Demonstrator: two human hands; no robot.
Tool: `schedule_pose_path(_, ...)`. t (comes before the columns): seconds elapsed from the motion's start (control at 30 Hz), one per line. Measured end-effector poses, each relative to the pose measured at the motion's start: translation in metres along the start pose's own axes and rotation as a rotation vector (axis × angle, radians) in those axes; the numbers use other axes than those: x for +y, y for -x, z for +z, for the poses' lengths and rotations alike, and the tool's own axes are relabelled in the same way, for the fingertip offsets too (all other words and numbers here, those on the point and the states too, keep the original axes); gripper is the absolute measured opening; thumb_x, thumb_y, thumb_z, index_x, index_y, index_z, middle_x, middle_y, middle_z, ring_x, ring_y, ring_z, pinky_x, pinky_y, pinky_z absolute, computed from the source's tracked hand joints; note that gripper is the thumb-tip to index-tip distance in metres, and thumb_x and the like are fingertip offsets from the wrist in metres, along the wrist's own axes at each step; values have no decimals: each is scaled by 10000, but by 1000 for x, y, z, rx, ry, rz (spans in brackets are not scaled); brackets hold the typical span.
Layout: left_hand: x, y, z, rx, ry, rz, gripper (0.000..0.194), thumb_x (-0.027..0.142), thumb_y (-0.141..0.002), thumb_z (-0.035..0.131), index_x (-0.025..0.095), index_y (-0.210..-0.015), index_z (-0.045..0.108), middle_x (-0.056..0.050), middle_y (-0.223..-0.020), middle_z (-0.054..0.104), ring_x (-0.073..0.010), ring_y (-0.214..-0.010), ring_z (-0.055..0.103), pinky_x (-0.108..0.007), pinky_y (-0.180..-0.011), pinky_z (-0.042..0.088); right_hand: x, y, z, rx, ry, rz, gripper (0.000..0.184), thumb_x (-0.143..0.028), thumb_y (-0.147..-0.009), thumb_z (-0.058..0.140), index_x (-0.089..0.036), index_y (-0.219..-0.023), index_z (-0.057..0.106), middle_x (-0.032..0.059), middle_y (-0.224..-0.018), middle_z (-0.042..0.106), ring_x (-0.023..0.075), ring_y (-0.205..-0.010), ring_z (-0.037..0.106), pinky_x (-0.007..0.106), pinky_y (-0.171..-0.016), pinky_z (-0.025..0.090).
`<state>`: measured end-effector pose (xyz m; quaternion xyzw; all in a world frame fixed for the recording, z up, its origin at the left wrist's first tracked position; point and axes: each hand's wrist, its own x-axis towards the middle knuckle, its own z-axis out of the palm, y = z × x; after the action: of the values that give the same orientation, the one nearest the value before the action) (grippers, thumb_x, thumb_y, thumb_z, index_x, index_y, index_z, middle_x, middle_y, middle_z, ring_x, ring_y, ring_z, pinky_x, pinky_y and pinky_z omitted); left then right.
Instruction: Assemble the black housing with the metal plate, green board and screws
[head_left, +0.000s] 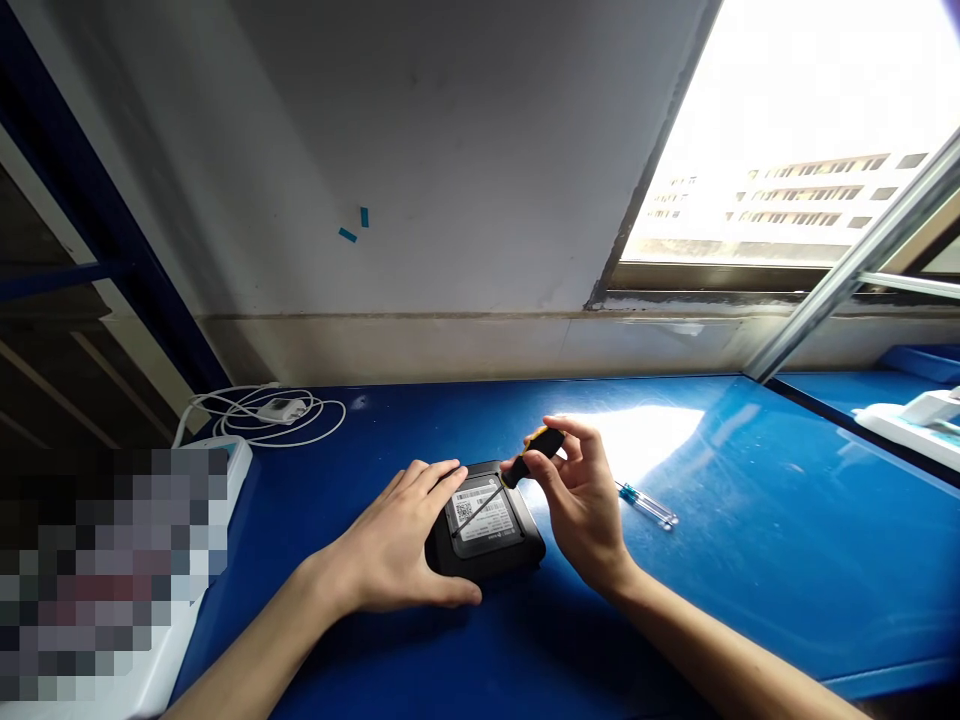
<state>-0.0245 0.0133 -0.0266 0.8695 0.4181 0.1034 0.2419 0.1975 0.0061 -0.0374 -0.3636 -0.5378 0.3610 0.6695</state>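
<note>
A black box-shaped device (pixel 491 568) lies on the blue table with its label side up. The white label (pixel 484 512) carries barcodes and a square code. My left hand (pixel 394 545) grips the device from its left side, fingers over the far edge and thumb along the near edge. In my right hand (pixel 589 505) is a black and yellow screwdriver (pixel 546 442), held tilted by its handle. Its thin shaft crosses the label, and the tip is at the lower left of the label panel; whether it sits in a screw hole is too small to tell.
A second screwdriver with a clear blue handle (pixel 651 507) lies right of my right hand. A coiled white cable (pixel 326 430) with a plug is at the back left, near a white object (pixel 238 465) partly pixelated. A metal post (pixel 840 250) rises at the right by the window.
</note>
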Motion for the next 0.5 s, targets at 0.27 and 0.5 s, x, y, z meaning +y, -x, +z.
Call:
schedule_pose_path(0.27, 1, 0, -1, 3, -3, -1, 1135, 661, -645, 858, 218, -1584, 398, -135, -1641, 402, -381, -1477, 367, -551, -1232, 347, -3, 3, -3, -35, 77, -20, 284, -413, -1034, 554, -307, -1297, 573, 64, -1200, 707, 184, -857, 799, 414, -810, 687)
schedule_pose_path(0.5, 0, 0, 1, -4, -5, -4, 1116, 663, -657, 847, 216, -1580, 404, -132, -1648, 388, -381, -1488, 348, -547, -1232, 350, -3, 3, -3, -9, 106, -89, 266, -364, -1013, 605, -313, -1273, 595, 41, -1138, 725, 181, -818, 797, 407, -773, 693)
